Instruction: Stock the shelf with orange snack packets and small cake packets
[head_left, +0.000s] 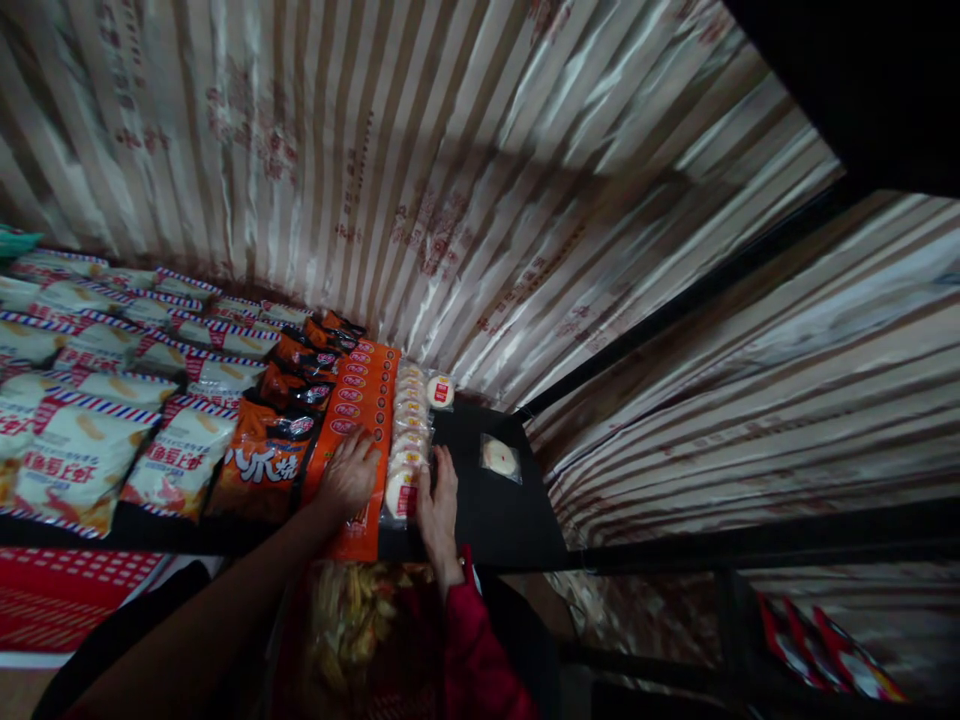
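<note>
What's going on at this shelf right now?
A person is working at a dark shelf lined with snack packs. The left hand rests flat on the orange packs; the right hand touches the row of clear-wrapped round cakes beside them. One wrapped cake lies apart to the right. White and dark orange bags fill the shelf to the left.

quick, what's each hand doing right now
Left hand: open, palm flat on the orange pack, holding nothing.
Right hand: open, fingers flat against the row of round white cakes, gripping nothing.
</note>
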